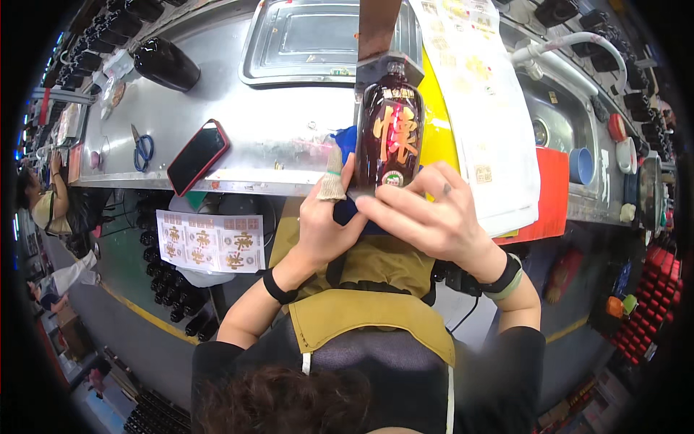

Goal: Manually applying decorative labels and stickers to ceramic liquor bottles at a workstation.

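Both hands meet at the near end of a glossy dark bottle (pixel 392 137) with gold lettering, its neck pointing away; the right hand (pixel 437 217), fingers curled, partly covers its base, the left hand (pixel 325 228) is half-curled beside it, and I can't tell whether either pinches anything. Around them on the metal tabletop (pixel 238 108): a phone (pixel 199 157) and scissors (pixel 143 150) leftward, a tray (pixel 307 43) beyond, printed white sheets (pixel 491 137) rightward.

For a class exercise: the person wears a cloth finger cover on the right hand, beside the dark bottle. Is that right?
Wrong hand: the head view shows the cloth finger cover on the left hand, not the right hand. The dark bottle is beside it, as stated.
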`<action>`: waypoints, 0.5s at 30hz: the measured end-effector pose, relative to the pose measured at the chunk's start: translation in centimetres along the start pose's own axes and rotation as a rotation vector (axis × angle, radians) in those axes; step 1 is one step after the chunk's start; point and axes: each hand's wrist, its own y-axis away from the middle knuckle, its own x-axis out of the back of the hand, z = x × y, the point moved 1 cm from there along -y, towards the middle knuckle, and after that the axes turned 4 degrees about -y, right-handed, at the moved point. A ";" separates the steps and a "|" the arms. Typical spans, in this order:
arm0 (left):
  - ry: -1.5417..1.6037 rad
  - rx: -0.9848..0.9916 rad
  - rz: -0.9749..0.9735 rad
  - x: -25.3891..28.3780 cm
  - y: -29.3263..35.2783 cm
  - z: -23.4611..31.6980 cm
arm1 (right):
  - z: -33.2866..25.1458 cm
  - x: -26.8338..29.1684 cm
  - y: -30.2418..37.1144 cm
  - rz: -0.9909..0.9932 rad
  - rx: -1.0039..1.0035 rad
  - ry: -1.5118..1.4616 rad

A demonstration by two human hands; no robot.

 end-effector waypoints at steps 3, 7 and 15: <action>0.046 0.002 -0.029 0.0 -0.1 -0.3 | 2.6 0.7 -1.0 0.098 -0.384 0.029; 0.061 0.027 -0.151 1.1 -0.8 -0.4 | 5.1 0.8 0.1 0.222 -0.575 0.209; 0.701 0.348 -0.074 0.3 -7.8 -0.2 | 4.5 -2.4 4.3 0.591 -1.111 -0.540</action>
